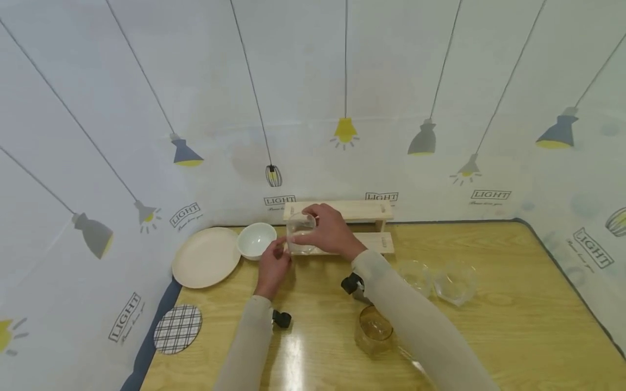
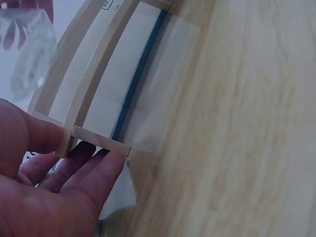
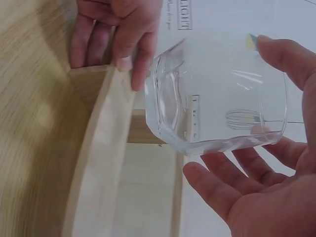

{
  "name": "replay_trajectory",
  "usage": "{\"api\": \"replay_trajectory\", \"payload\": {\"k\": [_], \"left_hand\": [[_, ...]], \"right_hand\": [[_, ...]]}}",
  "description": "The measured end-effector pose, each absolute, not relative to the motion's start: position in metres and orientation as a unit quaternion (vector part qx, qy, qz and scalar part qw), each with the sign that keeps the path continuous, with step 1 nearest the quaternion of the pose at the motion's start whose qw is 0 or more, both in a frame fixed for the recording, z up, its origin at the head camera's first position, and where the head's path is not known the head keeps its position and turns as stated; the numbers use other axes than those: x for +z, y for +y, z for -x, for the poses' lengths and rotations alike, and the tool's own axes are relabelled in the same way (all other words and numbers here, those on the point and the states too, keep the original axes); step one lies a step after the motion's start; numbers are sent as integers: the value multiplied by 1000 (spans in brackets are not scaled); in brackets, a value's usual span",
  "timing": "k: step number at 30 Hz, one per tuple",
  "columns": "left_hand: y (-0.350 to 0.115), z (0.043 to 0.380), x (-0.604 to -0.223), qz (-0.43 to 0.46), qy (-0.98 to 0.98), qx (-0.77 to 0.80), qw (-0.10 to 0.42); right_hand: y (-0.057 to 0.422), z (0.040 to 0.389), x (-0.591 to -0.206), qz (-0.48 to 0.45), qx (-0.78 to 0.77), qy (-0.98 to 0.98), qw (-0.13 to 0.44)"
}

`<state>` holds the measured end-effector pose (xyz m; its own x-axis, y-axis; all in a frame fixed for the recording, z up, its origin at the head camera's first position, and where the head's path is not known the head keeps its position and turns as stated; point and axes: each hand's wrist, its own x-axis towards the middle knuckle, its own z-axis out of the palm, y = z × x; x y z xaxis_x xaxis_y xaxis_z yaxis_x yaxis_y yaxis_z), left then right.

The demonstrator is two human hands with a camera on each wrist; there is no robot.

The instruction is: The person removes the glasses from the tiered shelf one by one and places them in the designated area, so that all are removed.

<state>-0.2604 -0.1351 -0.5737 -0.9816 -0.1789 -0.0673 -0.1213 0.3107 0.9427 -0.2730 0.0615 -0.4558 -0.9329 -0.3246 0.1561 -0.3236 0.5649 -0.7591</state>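
Observation:
A clear faceted glass (image 1: 299,239) is in my right hand (image 1: 333,232), held above the left part of a two-level wooden rack (image 1: 375,242). In the right wrist view the glass (image 3: 224,98) lies tilted on its side between thumb and fingers, apart from the rack (image 3: 96,163). My left hand (image 1: 273,271) grips the rack's left end. The left wrist view has the thumb on top of the wood and the fingers (image 2: 111,173) beneath the end piece. Part of the rack is hidden behind my right hand in the head view.
At the left stand a beige plate (image 1: 205,258), a pale bowl (image 1: 256,240) and a checked round mat (image 1: 178,329). An amber glass (image 1: 374,332) is near my right forearm. Two clear glass vessels, one a faceted bowl (image 1: 456,283), sit farther right. A patterned wall backs the table.

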Motion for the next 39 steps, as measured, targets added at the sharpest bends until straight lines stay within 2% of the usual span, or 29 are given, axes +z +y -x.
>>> {"api": "replay_trajectory", "payload": {"k": [10,16,26,34,39], "left_hand": [[-136,262,-570,-98,-791,-604,6],[-136,260,-570,-100,-801,-590,2],[-136,262,-573,-99,-798,-595,6],[-135,259,-576,-95,-786,-610,3],[-134,257,-575,-87,-774,-627,-1]], "right_hand": [[99,246,-435,179,-459,870,-27],[126,223,-426,179,-454,871,-62],[164,181,-414,153,-491,855,-64],[198,146,-420,145,-475,860,-115],[221,129,-427,163,-457,857,-172]]}}
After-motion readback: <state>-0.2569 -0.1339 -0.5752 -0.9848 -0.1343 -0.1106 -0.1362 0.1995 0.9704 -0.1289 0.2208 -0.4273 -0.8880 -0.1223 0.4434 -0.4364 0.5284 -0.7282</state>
